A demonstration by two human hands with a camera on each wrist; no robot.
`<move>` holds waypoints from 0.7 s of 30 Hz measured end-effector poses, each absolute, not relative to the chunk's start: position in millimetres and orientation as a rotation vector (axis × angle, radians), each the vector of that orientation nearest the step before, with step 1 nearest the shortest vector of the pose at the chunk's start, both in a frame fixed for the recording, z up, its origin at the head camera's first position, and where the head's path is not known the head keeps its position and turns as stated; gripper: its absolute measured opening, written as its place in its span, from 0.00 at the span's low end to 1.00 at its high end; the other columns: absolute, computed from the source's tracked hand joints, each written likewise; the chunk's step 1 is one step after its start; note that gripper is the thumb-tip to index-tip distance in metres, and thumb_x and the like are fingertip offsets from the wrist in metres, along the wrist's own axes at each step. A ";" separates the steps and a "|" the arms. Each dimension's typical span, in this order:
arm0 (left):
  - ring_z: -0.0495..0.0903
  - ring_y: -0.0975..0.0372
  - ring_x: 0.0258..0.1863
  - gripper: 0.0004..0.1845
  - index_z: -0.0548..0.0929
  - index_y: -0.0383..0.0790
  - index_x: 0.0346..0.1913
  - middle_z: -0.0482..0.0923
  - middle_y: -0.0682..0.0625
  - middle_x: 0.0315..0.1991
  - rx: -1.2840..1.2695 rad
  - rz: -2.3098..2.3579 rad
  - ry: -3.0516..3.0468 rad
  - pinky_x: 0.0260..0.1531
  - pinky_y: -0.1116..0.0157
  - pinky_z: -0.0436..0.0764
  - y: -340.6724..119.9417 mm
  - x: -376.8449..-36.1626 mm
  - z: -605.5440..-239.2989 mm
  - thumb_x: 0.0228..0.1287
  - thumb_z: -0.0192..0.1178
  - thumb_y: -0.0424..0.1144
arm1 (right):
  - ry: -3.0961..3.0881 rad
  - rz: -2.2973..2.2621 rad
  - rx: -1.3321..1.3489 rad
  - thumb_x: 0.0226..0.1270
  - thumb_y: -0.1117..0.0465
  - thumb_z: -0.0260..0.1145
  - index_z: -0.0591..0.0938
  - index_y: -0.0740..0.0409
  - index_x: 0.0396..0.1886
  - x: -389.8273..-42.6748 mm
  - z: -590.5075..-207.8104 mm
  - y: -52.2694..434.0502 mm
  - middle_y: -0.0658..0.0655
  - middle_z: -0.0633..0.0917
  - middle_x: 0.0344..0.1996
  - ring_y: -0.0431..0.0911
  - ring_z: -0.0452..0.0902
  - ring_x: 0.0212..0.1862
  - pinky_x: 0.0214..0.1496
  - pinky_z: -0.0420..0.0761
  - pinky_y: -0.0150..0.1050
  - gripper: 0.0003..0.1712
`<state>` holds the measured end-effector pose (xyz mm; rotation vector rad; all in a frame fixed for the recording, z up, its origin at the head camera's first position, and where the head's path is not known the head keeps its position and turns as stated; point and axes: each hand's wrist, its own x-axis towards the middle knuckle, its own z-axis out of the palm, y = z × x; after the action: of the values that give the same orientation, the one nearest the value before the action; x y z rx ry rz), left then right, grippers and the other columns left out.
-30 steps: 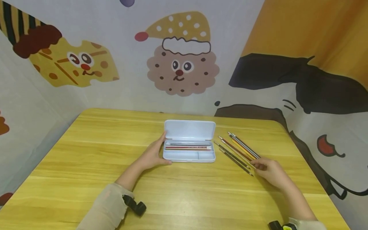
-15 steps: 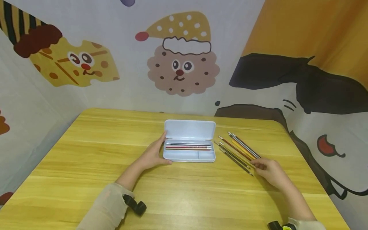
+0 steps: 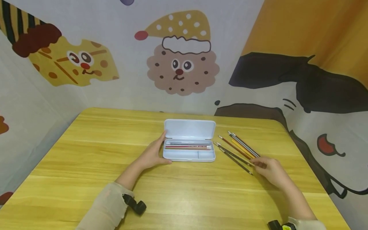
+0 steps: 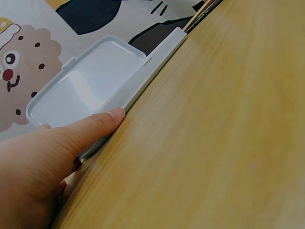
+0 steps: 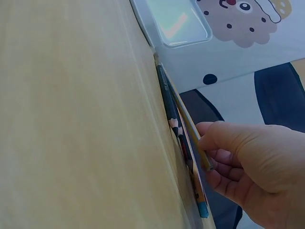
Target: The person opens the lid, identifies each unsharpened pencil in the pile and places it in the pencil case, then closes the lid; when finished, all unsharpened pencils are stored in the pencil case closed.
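Observation:
A white pencil case [image 3: 181,156] lies open on the table with its lid [image 3: 190,129] leaning back. Several pencils [image 3: 188,148] rest side by side in its rear compartment; the front compartments hold nothing. My left hand [image 3: 152,155] grips the case's left end, thumb along the front edge and a finger at the back corner. To the right of the case, my right hand [image 3: 269,171] pinches a tan pencil [image 5: 188,123] near one end, and its other end points towards the case. Beneath and beside it, several loose pencils [image 3: 244,147] lie fanned out, among them dark ones [image 3: 238,163].
The wooden table [image 3: 184,195] reaches to a cloth backdrop [image 3: 123,95] with cartoon prints behind it. A black wrist camera [image 3: 134,204] sits on the left sleeve, and another [image 3: 275,225] is on the right wrist.
The pencil in my right hand has swung its far end leftward, towards the case, and now crosses over the dark pencils. My left hand and the case have stayed put.

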<state>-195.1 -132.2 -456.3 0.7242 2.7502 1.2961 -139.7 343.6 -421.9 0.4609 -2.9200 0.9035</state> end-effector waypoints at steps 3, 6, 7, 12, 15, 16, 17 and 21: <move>0.55 0.49 0.70 0.70 0.36 0.47 0.77 0.62 0.43 0.69 0.729 1.296 2.752 0.68 0.50 0.52 -132.5 -195.6 -457.1 0.39 0.79 0.48 | -2.922 0.914 0.458 0.59 0.74 0.66 0.85 0.62 0.45 -139.9 -420.4 343.5 0.54 0.84 0.36 0.41 0.76 0.35 0.33 0.79 0.33 0.14; 0.55 0.49 0.70 0.70 0.36 0.47 0.77 0.62 0.44 0.69 0.733 1.289 2.756 0.68 0.50 0.52 -132.7 -196.3 -458.0 0.40 0.79 0.48 | -2.919 0.909 0.456 0.60 0.74 0.65 0.84 0.61 0.46 -139.3 -418.9 343.0 0.55 0.84 0.38 0.42 0.77 0.36 0.34 0.80 0.33 0.15; 0.55 0.49 0.70 0.70 0.36 0.47 0.77 0.62 0.44 0.69 0.733 1.286 2.757 0.68 0.50 0.52 -132.7 -196.4 -458.1 0.40 0.79 0.48 | -2.914 0.899 0.462 0.60 0.74 0.65 0.84 0.61 0.47 -139.0 -418.4 342.8 0.55 0.84 0.39 0.42 0.77 0.37 0.35 0.80 0.33 0.15; 0.55 0.49 0.70 0.70 0.36 0.48 0.77 0.62 0.44 0.69 0.729 1.280 2.756 0.68 0.51 0.52 -133.0 -196.6 -458.5 0.40 0.79 0.49 | -2.875 0.882 0.512 0.61 0.74 0.64 0.83 0.63 0.47 -137.0 -416.4 342.0 0.56 0.83 0.39 0.45 0.77 0.39 0.38 0.80 0.34 0.14; 0.54 0.50 0.70 0.70 0.36 0.48 0.77 0.61 0.44 0.69 0.728 1.279 2.752 0.68 0.50 0.52 -133.3 -196.7 -459.0 0.40 0.79 0.50 | -2.860 0.851 0.533 0.61 0.76 0.63 0.83 0.64 0.47 -137.3 -416.6 341.6 0.57 0.83 0.40 0.48 0.78 0.41 0.39 0.81 0.35 0.14; 0.54 0.50 0.70 0.70 0.36 0.48 0.77 0.61 0.44 0.69 0.730 1.278 2.752 0.68 0.50 0.52 -133.5 -196.8 -459.3 0.40 0.78 0.50 | -2.857 0.831 0.535 0.61 0.76 0.63 0.83 0.64 0.47 -137.7 -416.9 341.4 0.57 0.83 0.40 0.50 0.79 0.42 0.40 0.81 0.37 0.14; 0.54 0.50 0.70 0.70 0.35 0.48 0.77 0.61 0.44 0.69 0.731 1.278 2.752 0.68 0.50 0.52 -133.5 -196.8 -459.5 0.40 0.78 0.51 | -2.856 0.815 0.540 0.61 0.76 0.63 0.83 0.64 0.47 -138.1 -417.2 341.3 0.57 0.83 0.41 0.51 0.79 0.42 0.41 0.82 0.38 0.15; 0.54 0.50 0.70 0.69 0.36 0.49 0.77 0.61 0.44 0.69 0.731 1.285 2.750 0.68 0.50 0.52 -133.8 -197.0 -459.8 0.40 0.78 0.51 | -2.851 0.777 0.553 0.62 0.77 0.61 0.83 0.65 0.47 -138.9 -418.4 340.7 0.59 0.83 0.41 0.55 0.79 0.44 0.43 0.82 0.46 0.15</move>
<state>-197.0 -133.8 -459.8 0.7312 2.7503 1.2851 -138.9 340.7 -418.4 0.5531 -2.8512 0.7768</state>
